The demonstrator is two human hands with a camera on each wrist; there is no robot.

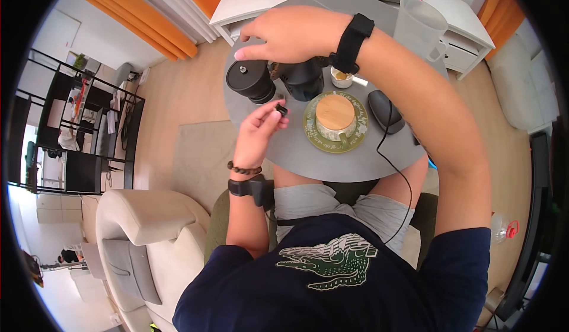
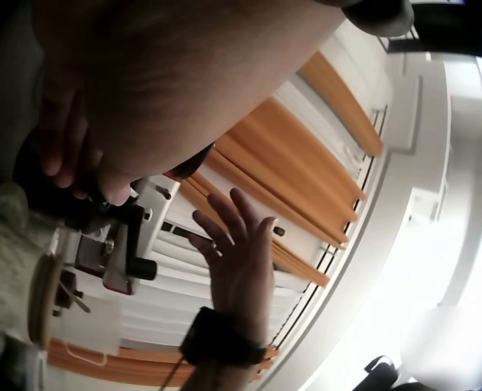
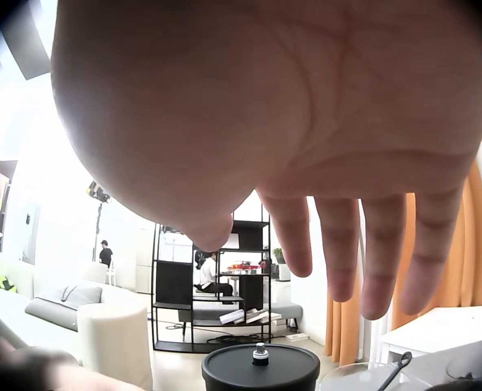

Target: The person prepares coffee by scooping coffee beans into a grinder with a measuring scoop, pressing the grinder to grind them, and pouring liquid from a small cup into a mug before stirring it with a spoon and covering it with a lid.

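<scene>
Grey table (image 1: pixel 308 165); black piece (image 1: pixel 281 110) partly hidden by left hand (image 1: pixel 258 135).

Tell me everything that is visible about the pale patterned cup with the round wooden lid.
The pale patterned cup, apparently ceramic, stands upright on a round green plate with pale lettering. A flat, light-brown wooden lid covers it, hiding any contents. A greenish part, probably its handle, faces the person. Neither the left hand nor the right hand touches it.
</scene>
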